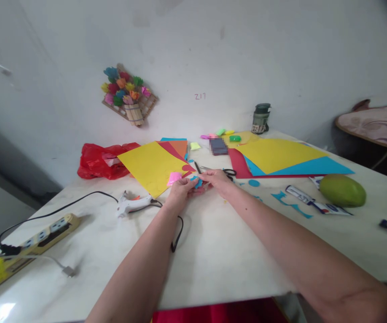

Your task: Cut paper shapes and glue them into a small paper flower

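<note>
Both hands meet near the middle of the white table, around a small blue paper piece (196,181). My left hand (180,194) is closed on its left side. My right hand (215,178) pinches at its right edge, fingers pressed together. Just behind the left fingers lies a pink packet (174,178) on a yellow sheet (153,166). Black-handled scissors (229,172) rest beyond the right hand, and a dark pen-like stick (197,167) lies behind the fingers. The blue piece is partly hidden by the fingers.
On the left are a white glue gun (132,205) with its black cord, a power strip (47,235) and a red bag (102,160). Blue scraps (290,204), tubes (299,194), a green fruit (343,190) and coloured sheets (280,154) lie on the right of the table (233,269).
</note>
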Motion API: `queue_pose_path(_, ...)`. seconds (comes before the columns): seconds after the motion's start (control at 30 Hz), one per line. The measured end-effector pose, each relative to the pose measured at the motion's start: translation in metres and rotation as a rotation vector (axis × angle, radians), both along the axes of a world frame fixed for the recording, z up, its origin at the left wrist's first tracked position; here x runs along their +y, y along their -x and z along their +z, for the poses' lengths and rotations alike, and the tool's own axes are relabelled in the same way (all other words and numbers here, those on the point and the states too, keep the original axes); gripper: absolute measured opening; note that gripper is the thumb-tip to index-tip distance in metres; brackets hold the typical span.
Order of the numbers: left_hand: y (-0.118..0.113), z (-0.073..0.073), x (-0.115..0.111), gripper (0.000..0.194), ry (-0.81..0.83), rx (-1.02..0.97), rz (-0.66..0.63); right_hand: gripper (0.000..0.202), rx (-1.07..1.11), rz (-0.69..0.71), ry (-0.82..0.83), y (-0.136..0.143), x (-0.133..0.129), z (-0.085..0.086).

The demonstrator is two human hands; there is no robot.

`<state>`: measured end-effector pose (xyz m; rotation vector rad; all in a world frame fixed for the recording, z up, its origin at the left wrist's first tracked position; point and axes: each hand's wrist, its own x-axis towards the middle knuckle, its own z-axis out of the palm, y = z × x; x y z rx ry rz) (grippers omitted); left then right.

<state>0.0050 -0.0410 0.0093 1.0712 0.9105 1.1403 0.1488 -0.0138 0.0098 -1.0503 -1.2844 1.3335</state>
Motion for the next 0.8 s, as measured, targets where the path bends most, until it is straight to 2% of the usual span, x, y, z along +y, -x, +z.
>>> queue_pose_path(0.47,0.0018,-0.0006,0.0022,0.035,-0.024,0.029,-0.021,0.025,-0.058,-0.051,-0.014,0.0029,-0.0014,0.0020)
queue_pose_path(0.8,0.0024,0.0005,-0.0001,0.023,-0.019,0.063,-0.047,0.017,-0.005,-0.023,-0.004,0.0062,-0.0059,0.0059)
